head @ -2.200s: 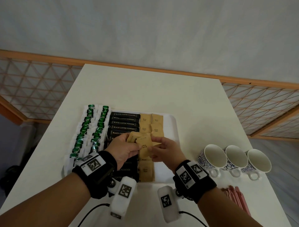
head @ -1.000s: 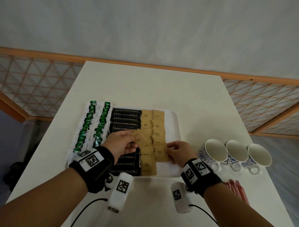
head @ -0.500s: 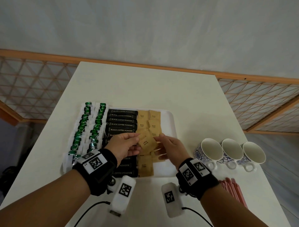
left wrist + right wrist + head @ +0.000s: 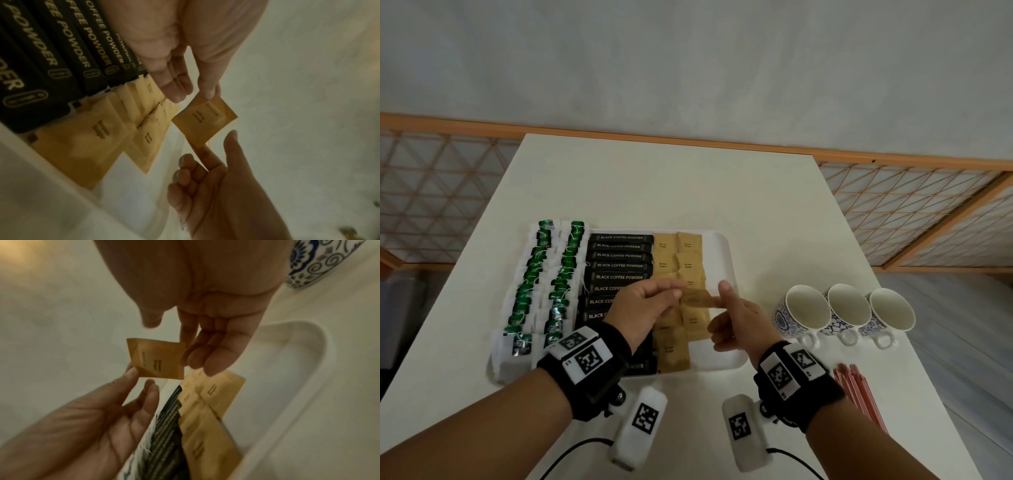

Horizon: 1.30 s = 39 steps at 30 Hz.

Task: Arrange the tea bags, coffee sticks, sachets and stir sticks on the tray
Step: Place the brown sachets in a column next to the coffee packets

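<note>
A white tray holds green tea bags on the left, black coffee sticks in the middle and two columns of brown sugar sachets on the right. Above the sachet columns my left hand pinches one corner of a single brown sachet between thumb and fingers. My right hand meets it from the right. Its index finger touches the sachet's far corner from below, while its thumb stands apart. Red stir sticks lie on the table to the right of the tray.
Three blue-patterned white cups stand in a row right of the tray, behind the stir sticks. The far half of the white table is bare. A wooden lattice rail runs behind and beside the table.
My right hand laid a sachet in the tray's right column, then came back to my left hand. The left hand now holds out a single sachet and the right fingers touch it.
</note>
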{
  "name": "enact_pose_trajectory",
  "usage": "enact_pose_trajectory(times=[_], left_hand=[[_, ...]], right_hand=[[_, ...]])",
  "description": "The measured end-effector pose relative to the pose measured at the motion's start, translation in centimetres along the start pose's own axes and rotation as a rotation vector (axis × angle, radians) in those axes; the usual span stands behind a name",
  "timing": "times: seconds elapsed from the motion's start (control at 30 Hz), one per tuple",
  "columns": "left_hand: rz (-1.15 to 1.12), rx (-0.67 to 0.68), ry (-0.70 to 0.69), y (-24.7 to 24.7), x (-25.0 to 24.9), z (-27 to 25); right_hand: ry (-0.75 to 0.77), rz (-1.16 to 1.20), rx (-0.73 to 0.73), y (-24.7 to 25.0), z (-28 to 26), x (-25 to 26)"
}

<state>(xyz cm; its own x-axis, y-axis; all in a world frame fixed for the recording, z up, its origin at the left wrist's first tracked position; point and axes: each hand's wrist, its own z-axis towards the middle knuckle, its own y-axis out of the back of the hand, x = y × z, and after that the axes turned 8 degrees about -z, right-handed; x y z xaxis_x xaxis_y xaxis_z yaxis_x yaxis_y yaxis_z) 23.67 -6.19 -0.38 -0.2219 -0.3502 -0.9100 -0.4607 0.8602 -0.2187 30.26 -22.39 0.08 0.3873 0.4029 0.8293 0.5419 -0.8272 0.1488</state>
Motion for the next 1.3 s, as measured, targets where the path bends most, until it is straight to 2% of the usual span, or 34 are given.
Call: enact_pose_trajectory(times=[0.1,0.2,0.27,0.4,0.53,0.73,1.0,1.17,1.3], left_hand=[[0.122,0.112,-0.022,-0.5,0.1,-0.4],[0.265,0.235,0.022,-0.2,0.5,-0.7],[0.400,0.219,0.011,0.4,1.0,-0.6],[0.645,0.080,-0.075,1.7,1.7,-0.1],[0.812,0.065,-0.095,2.1,2.0,0.2],[0.763,0.012,-0.015,2.2,2.1,0.8],[0.684,-0.035,0.067,2.5,2.2,1.7],[0.622,-0.053,0.085,2.5,1.9,2.0],[0.584,-0.057,0.077,2.2,1.1,2.6]], right_hand=[[-0.033,0.172,0.058,0.1,0.0,-0.4],[0.017,0.204,-0.002,0.7,0.5,-0.8],[0.067,0.018,-0.059,1.2,0.9,-1.3],[0.138,-0.420,-0.098,1.3,1.2,-2.7],[0.165,-0.579,-0.074,0.5,1.2,-3.2],[0.168,-0.731,-0.119,0.4,1.4,-3.4],[0.157,-0.719,-0.116,-0.1,1.3,-3.1],[0.195,-0.716,-0.181,0.0,1.8,-2.6],[0.188,-0.645,-0.151,-0.3,2.8,-1.7]])
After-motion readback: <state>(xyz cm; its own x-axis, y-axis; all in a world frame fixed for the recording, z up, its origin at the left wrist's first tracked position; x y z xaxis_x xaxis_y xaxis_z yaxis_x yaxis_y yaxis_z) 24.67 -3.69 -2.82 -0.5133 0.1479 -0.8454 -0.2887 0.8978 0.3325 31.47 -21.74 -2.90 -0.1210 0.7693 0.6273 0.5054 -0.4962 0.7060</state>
